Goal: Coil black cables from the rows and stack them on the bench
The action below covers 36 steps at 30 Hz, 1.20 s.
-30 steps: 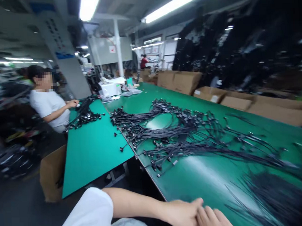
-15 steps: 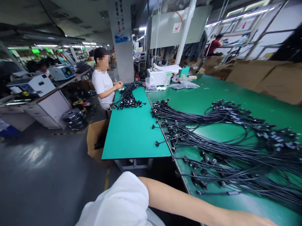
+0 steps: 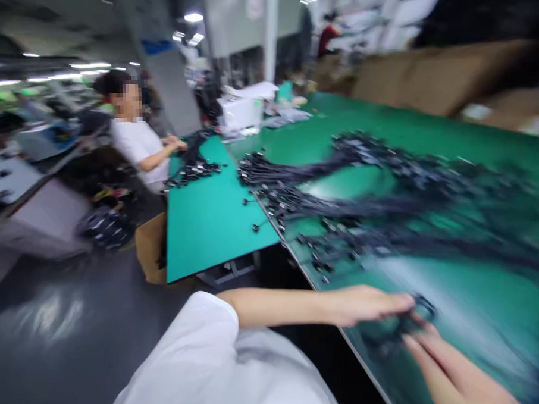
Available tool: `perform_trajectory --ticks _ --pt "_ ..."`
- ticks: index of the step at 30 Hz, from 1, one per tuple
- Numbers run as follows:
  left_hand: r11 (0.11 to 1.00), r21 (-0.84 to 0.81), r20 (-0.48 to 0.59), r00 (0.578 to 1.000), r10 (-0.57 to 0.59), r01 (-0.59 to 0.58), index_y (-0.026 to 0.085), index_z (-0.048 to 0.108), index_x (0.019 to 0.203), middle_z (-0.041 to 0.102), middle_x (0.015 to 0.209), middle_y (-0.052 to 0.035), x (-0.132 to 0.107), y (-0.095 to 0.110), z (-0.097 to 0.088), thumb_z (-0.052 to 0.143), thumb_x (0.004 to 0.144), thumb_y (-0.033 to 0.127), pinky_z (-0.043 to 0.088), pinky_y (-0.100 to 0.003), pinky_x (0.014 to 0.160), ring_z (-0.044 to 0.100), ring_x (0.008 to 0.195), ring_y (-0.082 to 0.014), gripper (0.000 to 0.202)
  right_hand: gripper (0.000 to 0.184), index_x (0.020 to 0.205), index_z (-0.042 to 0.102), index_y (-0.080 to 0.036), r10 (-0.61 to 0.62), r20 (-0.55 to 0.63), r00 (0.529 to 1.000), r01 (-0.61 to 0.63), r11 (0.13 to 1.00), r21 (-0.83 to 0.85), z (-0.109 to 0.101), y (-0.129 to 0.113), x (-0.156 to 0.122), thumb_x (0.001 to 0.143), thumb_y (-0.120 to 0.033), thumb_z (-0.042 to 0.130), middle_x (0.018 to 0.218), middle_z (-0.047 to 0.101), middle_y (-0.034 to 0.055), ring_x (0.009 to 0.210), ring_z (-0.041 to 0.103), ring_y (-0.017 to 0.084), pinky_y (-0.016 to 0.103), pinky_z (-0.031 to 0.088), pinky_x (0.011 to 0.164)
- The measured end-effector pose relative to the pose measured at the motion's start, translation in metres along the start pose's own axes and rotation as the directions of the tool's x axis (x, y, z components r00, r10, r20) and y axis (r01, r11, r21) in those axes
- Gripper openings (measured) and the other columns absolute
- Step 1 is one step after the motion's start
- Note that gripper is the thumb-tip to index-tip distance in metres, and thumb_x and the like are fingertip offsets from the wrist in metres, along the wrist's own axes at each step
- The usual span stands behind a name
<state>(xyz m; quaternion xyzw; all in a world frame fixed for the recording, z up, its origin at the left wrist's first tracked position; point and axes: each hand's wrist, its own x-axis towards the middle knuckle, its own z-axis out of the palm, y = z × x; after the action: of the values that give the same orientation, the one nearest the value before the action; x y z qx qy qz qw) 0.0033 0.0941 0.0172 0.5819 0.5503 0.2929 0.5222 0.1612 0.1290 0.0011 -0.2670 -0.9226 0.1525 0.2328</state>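
Note:
Over the green table's near edge, my left hand (image 3: 367, 305) reaches in from the left with its fingers closed on a black cable (image 3: 423, 305). My right hand (image 3: 450, 361) comes up from the lower right and meets it, its fingers pinched on the same cable. Part of the cable loops above the fingertips, and a dark blurred stretch hangs below them. Motion blur hides its ends. Beyond my hands, bundles of black cables (image 3: 377, 206) with small connectors lie across the table.
A lighter green table (image 3: 208, 228) adjoins on the left, where a co-worker (image 3: 139, 142) in white handles more cables. A cardboard box (image 3: 150, 249) stands on the floor beside it. A white box (image 3: 241, 114) and plastic bags sit at the back; large cartons (image 3: 407, 80) line the far right.
My view has turned to the right and tilted. My left hand, earlier at the lower frame edge, has come up into view with a cable, and my right hand has appeared beside it.

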Motion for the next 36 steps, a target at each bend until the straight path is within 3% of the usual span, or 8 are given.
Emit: perform_trajectory --ticks 3,10,12,22,28,32,34,36 --pt "0.938 0.034 0.137 0.931 0.339 -0.346 0.009 0.068 0.116 0.062 0.124 -0.0113 -0.024 0.023 0.001 0.054 0.09 0.024 0.035 -0.032 0.109 0.052 0.122 -0.0225 0.033 0.022 0.081 0.07 -0.027 0.529 0.036 0.848 -0.514 0.804 0.298 -0.019 -0.027 -0.039 0.077 -0.035 0.05 0.085 0.07 0.0125 0.073 0.063 0.026 0.037 0.043 0.062" --pt "0.939 -0.092 0.157 0.927 0.341 -0.33 0.015 0.069 0.112 0.063 0.126 -0.0113 -0.006 0.007 0.037 0.056 0.089 0.03 0.035 -0.038 0.109 0.054 0.121 -0.0239 0.03 0.024 0.07 0.049 -0.018 0.63 0.42 0.653 -0.461 -0.109 0.881 -0.015 -0.018 -0.064 0.067 -0.039 0.06 0.05 0.024 -0.01 0.042 0.012 0.005 0.02 0.014 0.04" --pt "0.96 -0.166 0.193 0.948 0.255 -0.224 0.013 0.069 0.108 0.068 0.118 -0.0121 -0.001 0.005 0.052 0.058 0.087 0.033 0.041 -0.038 0.104 0.059 0.113 -0.0241 0.031 0.026 0.071 0.049 -0.017 0.631 0.399 0.665 -0.44 -0.1 0.892 -0.016 -0.02 -0.081 0.073 -0.042 0.058 0.051 0.025 -0.0099 0.042 0.014 0.005 0.02 0.014 0.04" --pt "0.98 0.11 0.14 0.979 0.148 -0.164 0.016 0.068 0.094 0.072 0.09 -0.0043 0.035 0.008 0.103 0.069 0.072 0.044 0.05 -0.027 0.077 0.066 0.082 -0.0192 0.036 0.038 0.127 0.052 -0.018 0.62 -0.53 0.579 -0.616 0.758 0.214 -0.02 -0.036 -0.148 0.094 -0.037 0.052 0.12 0.057 0.0111 0.101 0.056 0.017 0.032 0.047 0.092" --pt "0.6 0.511 0.398 0.788 0.47 -0.615 0.019 0.068 0.091 0.072 0.083 -0.0039 0.041 0.003 0.132 0.053 0.087 0.047 0.048 -0.026 0.064 0.064 0.067 -0.0181 0.032 0.028 0.123 0.056 -0.024 0.365 -0.504 0.783 -0.608 0.621 -0.495 -0.033 -0.032 -0.186 0.097 -0.024 0.044 0.131 0.056 0.0053 0.127 0.039 0.023 0.058 0.02 0.114" --pt "0.442 0.388 0.575 0.587 0.569 -0.809 0.019 0.065 0.106 0.072 0.104 -0.0094 0.044 0.001 0.151 0.048 0.092 0.047 0.052 -0.033 0.085 0.068 0.096 -0.0237 0.036 0.025 0.099 0.062 -0.017 0.455 -0.318 0.832 -0.555 0.676 -0.485 -0.043 -0.019 -0.22 0.1 -0.03 0.041 0.088 0.062 0.004 0.09 0.056 0.017 0.04 0.041 0.1" --pt "0.45 0.383 0.57 0.589 0.573 -0.807 0.019 0.055 0.127 0.06 0.131 -0.0132 0.045 0.005 0.153 0.048 0.092 0.048 0.046 -0.04 0.101 0.057 0.121 -0.0274 0.046 0.033 0.093 0.063 -0.018 0.586 -0.352 0.73 -0.683 0.608 -0.405 -0.06 -0.009 -0.249 0.099 -0.041 0.041 0.081 0.059 0.0043 0.077 0.055 0.017 0.031 0.047 0.083" --pt "0.509 0.443 0.5 0.675 0.543 -0.738 0.019 0.044 0.139 0.05 0.143 -0.0142 0.047 0.009 0.147 0.048 0.092 0.049 0.041 -0.045 0.108 0.047 0.132 -0.0285 0.056 0.035 0.102 0.064 -0.019 0.693 -0.546 0.47 -0.883 0.373 -0.285 -0.088 0.006 -0.29 0.1 -0.041 0.038 0.087 0.06 0.0072 0.083 0.056 0.019 0.03 0.046 0.078"
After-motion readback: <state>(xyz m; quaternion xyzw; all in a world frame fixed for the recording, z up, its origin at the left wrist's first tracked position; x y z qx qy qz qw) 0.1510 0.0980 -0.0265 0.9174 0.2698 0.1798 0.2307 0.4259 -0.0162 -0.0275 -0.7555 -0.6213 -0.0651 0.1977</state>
